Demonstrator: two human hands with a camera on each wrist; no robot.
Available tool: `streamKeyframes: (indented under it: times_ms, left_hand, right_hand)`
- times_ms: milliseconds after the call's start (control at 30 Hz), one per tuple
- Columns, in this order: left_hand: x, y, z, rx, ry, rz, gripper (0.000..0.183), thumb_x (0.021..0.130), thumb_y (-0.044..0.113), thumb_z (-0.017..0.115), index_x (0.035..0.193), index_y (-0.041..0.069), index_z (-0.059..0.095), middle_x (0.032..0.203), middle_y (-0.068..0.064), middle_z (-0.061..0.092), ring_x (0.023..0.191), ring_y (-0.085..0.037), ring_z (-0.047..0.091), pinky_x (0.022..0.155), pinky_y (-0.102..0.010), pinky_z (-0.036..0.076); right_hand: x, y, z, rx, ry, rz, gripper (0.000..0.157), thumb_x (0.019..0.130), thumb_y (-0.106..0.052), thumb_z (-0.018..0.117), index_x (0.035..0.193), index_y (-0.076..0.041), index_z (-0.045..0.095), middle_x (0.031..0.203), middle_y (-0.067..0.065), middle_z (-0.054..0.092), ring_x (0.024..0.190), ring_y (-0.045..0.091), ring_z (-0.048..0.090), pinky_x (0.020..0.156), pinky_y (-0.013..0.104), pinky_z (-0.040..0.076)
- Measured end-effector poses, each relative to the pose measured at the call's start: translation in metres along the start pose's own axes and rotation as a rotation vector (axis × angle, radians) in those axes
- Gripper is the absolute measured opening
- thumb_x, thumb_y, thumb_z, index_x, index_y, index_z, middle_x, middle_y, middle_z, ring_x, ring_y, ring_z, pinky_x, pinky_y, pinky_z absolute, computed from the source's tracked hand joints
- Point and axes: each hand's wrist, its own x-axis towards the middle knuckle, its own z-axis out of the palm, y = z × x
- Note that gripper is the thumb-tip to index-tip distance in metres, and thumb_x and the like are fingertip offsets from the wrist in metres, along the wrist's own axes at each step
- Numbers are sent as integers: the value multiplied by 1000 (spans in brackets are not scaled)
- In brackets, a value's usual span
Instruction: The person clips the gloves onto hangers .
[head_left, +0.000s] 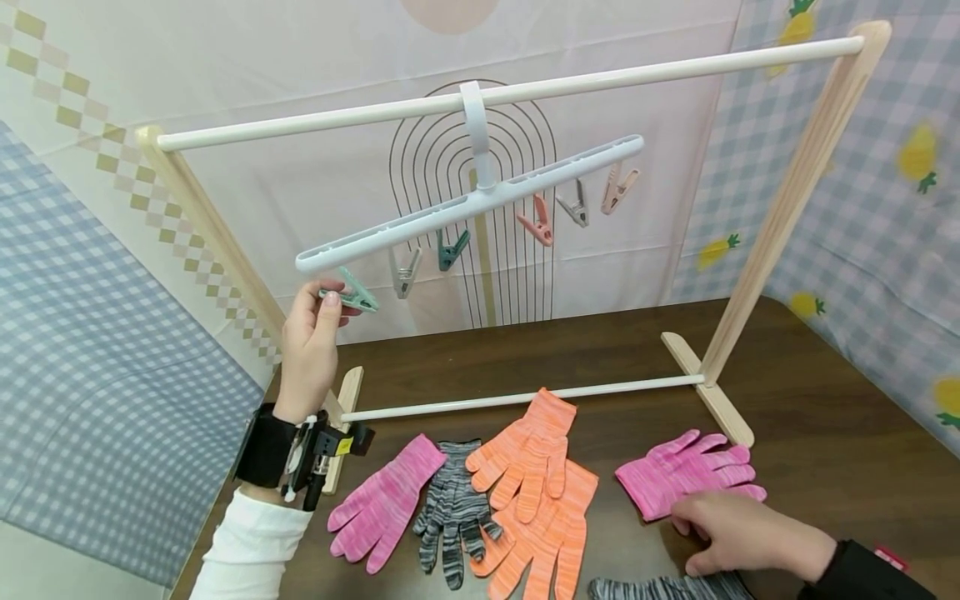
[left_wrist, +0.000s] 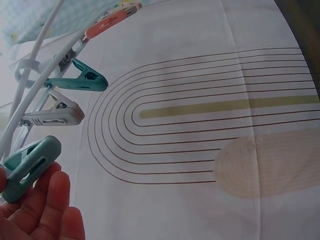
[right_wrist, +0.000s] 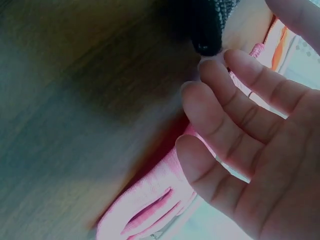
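Note:
At the low left end of a light blue hanger (head_left: 480, 200), my left hand (head_left: 309, 342) pinches a mint-green clothespin (head_left: 360, 293) between thumb and fingers. The left wrist view shows the same mint clothespin (left_wrist: 34, 167) with fingertips behind it and the thumb mostly cut off. My right hand (head_left: 742, 531) hovers low at the right, fingers loosely bent and nothing held. Its fingertips overlap the lower edge of a pink glove (head_left: 678, 471). Below its thumb lies a grey-black glove (head_left: 660, 589), partly out of frame; its dark end (right_wrist: 207, 30) appears near the fingertips in the right wrist view.
The hanger hangs tilted from the white bar (head_left: 660, 75) of a wooden stand (head_left: 795, 200). Several more clothespins, including a dark green one (head_left: 452, 250) and a pink one (head_left: 537, 221), dangle from it. Pink (head_left: 386, 504), grey-black (head_left: 452, 508) and orange gloves (head_left: 528, 454) lie on the brown table (head_left: 607, 354).

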Motion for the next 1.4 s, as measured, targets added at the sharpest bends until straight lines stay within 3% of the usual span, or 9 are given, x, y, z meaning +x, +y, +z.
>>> streamKeyframes:
  times_ms: [333, 667, 1067, 1400]
  left_hand:
    - [-4, 0, -1, -7, 4, 7, 33, 96, 20, 36, 112, -8, 42, 92, 9, 51, 87, -4, 53, 78, -19, 39]
    - [-10, 2, -2, -2, 4, -2, 30, 95, 19, 37, 111, -6, 43, 93, 9, 52, 86, -5, 52, 79, -19, 39]
    - [-16, 4, 0, -4, -11, 5, 29, 95, 17, 38, 109, -7, 43, 93, 9, 52, 87, -4, 52, 79, -18, 40]
    - [-22, 5, 2, 25, -25, 27, 25, 94, 14, 40, 104, -7, 46, 92, 9, 54, 85, -4, 52, 76, -16, 42]
  right_hand:
    - [2, 1, 7, -57, -10, -85, 31, 57, -17, 73, 64, -20, 44, 61, -19, 31, 54, -7, 24, 47, 11, 21]
    - [6, -4, 10, -88, -25, -114, 25, 61, -10, 68, 61, -22, 46, 64, -20, 34, 56, -8, 28, 49, 10, 24]
    - [29, -14, 10, -229, 64, -73, 31, 66, -28, 72, 65, -22, 41, 66, -16, 27, 56, -3, 24, 51, 15, 21]
    - [51, -10, 12, -298, 150, -160, 26, 70, -31, 69, 67, -23, 45, 67, -16, 30, 59, -3, 27, 52, 15, 25]
